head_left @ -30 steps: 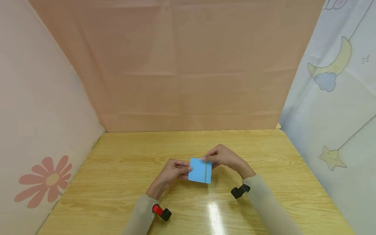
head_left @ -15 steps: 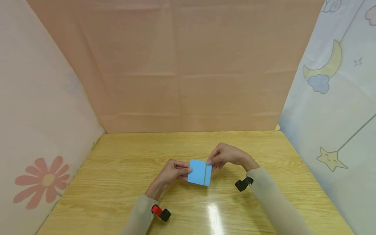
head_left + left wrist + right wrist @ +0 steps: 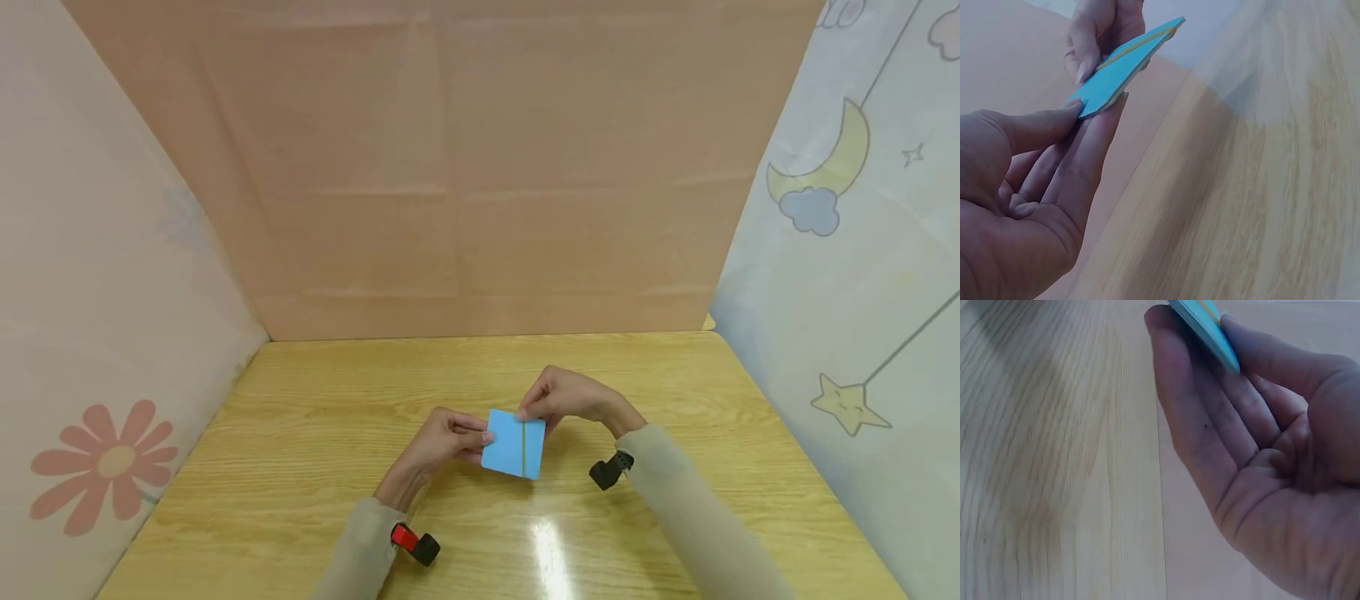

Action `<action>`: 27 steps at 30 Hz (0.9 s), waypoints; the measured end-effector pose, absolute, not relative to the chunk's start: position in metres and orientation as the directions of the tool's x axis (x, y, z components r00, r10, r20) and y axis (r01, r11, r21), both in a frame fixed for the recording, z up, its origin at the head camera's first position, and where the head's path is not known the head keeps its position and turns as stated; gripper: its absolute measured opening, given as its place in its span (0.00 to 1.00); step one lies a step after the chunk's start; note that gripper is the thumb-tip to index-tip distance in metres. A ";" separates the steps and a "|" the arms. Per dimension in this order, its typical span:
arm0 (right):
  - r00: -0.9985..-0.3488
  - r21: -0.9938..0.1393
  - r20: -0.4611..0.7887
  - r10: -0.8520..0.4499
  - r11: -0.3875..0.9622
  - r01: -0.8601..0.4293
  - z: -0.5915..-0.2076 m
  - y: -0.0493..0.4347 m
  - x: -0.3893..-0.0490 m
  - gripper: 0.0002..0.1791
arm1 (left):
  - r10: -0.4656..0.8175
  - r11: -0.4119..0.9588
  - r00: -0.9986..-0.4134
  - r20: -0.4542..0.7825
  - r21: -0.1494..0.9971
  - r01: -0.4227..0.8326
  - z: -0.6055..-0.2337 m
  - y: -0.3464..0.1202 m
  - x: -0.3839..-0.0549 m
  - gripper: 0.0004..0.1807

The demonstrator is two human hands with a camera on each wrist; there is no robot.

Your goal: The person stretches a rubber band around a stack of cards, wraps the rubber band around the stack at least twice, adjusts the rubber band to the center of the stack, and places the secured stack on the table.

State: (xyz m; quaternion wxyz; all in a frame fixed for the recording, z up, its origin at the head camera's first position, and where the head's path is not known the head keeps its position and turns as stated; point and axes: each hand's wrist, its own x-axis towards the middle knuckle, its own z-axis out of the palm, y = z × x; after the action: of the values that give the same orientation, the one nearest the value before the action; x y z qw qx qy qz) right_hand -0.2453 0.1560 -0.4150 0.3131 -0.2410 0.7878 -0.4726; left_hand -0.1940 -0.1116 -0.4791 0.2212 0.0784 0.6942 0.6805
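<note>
A: Where is the blue square (image 3: 504,446)?

B: Held up off the tabletop (image 3: 337,408), between the 2 hands, turned slightly askew. A yellow band (image 3: 523,454) runs across it, nearer its right edge.

A: What does the left hand (image 3: 441,436) do?

B: It pinches the left edge — thumb on the blue face, fingers (image 3: 1088,156) underneath. The left wrist view shows that clamp plainly.

A: And the right hand (image 3: 566,396)?

B: Clamped too. It grips the far edge close to the band, thumb on the face and fingers (image 3: 1179,394) behind. I cannot tell whether the thumb touches the band.

A: Is the square thick?

B: No, thin; the left wrist view catches its slim edge, with the band bending over it.

A: What else is about?

B: 2 pale sleeves, a red strap (image 3: 403,536) at the left wrist, a black strap (image 3: 624,460) at the right. Behind the tabletop hangs a creased tan sheet (image 3: 450,183) — and a pink flower (image 3: 105,467) shows on the left wall.
</note>
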 end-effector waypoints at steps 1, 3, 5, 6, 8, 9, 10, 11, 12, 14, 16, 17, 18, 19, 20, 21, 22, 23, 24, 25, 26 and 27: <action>-0.688 -0.895 -0.264 -0.677 0.437 -0.087 -0.415 0.154 -0.245 0.09 | 0.415 0.062 -0.888 -0.199 0.980 -0.191 -0.479 -0.111 -0.194 0.14; -0.689 -0.894 -0.264 -0.675 0.439 -0.089 -0.415 0.152 -0.245 0.10 | 0.423 0.059 -0.884 -0.200 0.979 -0.194 -0.478 -0.110 -0.193 0.14; -0.695 -0.890 -0.266 -0.668 0.447 -0.089 -0.415 0.151 -0.245 0.10 | 0.425 0.051 -0.882 -0.204 0.978 -0.202 -0.478 -0.110 -0.193 0.14; -0.700 -0.889 -0.268 -0.662 0.450 -0.086 -0.416 0.150 -0.245 0.09 | 0.424 0.048 -0.882 -0.206 0.977 -0.206 -0.478 -0.110 -0.193 0.13; -0.709 -0.884 -0.274 -0.650 0.460 -0.079 -0.416 0.149 -0.245 0.09 | 0.423 0.045 -0.882 -0.208 0.977 -0.208 -0.478 -0.110 -0.192 0.13; -0.714 -0.883 -0.274 -0.644 0.463 -0.079 -0.416 0.149 -0.245 0.08 | 0.423 0.044 -0.882 -0.206 0.977 -0.207 -0.478 -0.110 -0.193 0.13; -0.719 -0.882 -0.272 -0.639 0.464 -0.079 -0.416 0.148 -0.245 0.09 | 0.423 0.040 -0.883 -0.205 0.977 -0.207 -0.478 -0.110 -0.193 0.13; -0.725 -0.880 -0.271 -0.633 0.468 -0.079 -0.416 0.147 -0.245 0.09 | 0.421 0.036 -0.884 -0.204 0.977 -0.208 -0.477 -0.110 -0.193 0.13; -0.730 -0.882 -0.266 -0.630 0.465 -0.080 -0.416 0.146 -0.246 0.09 | 0.422 0.033 -0.884 -0.202 0.978 -0.207 -0.477 -0.110 -0.193 0.13; -0.735 -0.885 -0.257 -0.627 0.458 -0.081 -0.416 0.145 -0.246 0.10 | 0.428 0.029 -0.882 -0.196 0.979 -0.204 -0.475 -0.110 -0.194 0.13; -0.736 -0.889 -0.253 -0.628 0.450 -0.079 -0.417 0.144 -0.246 0.10 | 0.438 0.029 -0.880 -0.185 0.981 -0.193 -0.475 -0.109 -0.194 0.13; -0.737 -0.890 -0.253 -0.627 0.449 -0.077 -0.417 0.143 -0.246 0.11 | 0.442 0.031 -0.878 -0.184 0.981 -0.191 -0.474 -0.108 -0.194 0.14; -0.736 -0.891 -0.255 -0.627 0.448 -0.073 -0.417 0.143 -0.245 0.10 | 0.446 0.034 -0.876 -0.183 0.982 -0.188 -0.474 -0.108 -0.194 0.14; -0.736 -0.891 -0.259 -0.626 0.449 -0.069 -0.417 0.143 -0.245 0.10 | 0.448 0.037 -0.875 -0.181 0.982 -0.185 -0.474 -0.108 -0.194 0.14; -0.737 -0.889 -0.259 -0.624 0.452 -0.070 -0.417 0.144 -0.245 0.11 | 0.448 0.036 -0.875 -0.183 0.982 -0.187 -0.475 -0.108 -0.193 0.14; -0.740 -0.886 -0.262 -0.620 0.459 -0.071 -0.416 0.144 -0.244 0.11 | 0.448 0.037 -0.874 -0.185 0.981 -0.189 -0.475 -0.108 -0.193 0.14; -0.742 -0.882 -0.264 -0.616 0.466 -0.073 -0.415 0.145 -0.244 0.11 | 0.446 0.036 -0.874 -0.191 0.980 -0.196 -0.475 -0.108 -0.193 0.14; -0.742 -0.880 -0.264 -0.616 0.468 -0.075 -0.415 0.147 -0.244 0.11 | 0.444 0.036 -0.874 -0.197 0.979 -0.202 -0.475 -0.108 -0.193 0.14; -0.742 -0.880 -0.264 -0.616 0.469 -0.077 -0.414 0.148 -0.245 0.11 | 0.442 0.036 -0.875 -0.199 0.978 -0.205 -0.476 -0.109 -0.193 0.14; -0.740 -0.880 -0.265 -0.617 0.469 -0.075 -0.413 0.151 -0.245 0.12 | 0.439 0.034 -0.876 -0.199 0.978 -0.205 -0.476 -0.109 -0.193 0.14; -0.737 -0.883 -0.268 -0.620 0.465 -0.069 -0.413 0.153 -0.246 0.12 | 0.436 0.029 -0.877 -0.199 0.978 -0.208 -0.476 -0.109 -0.193 0.14; -0.731 -0.884 -0.277 -0.623 0.463 -0.059 -0.412 0.156 -0.246 0.11 | 0.435 0.026 -0.878 -0.199 0.978 -0.209 -0.477 -0.110 -0.193 0.14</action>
State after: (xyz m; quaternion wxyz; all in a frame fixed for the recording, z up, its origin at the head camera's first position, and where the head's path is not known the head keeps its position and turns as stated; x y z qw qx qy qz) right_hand -0.2461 0.1559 -0.4125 0.2983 -0.2128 0.8016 -0.4725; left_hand -0.1929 -0.1095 -0.4770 0.2323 0.0833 0.6777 0.6927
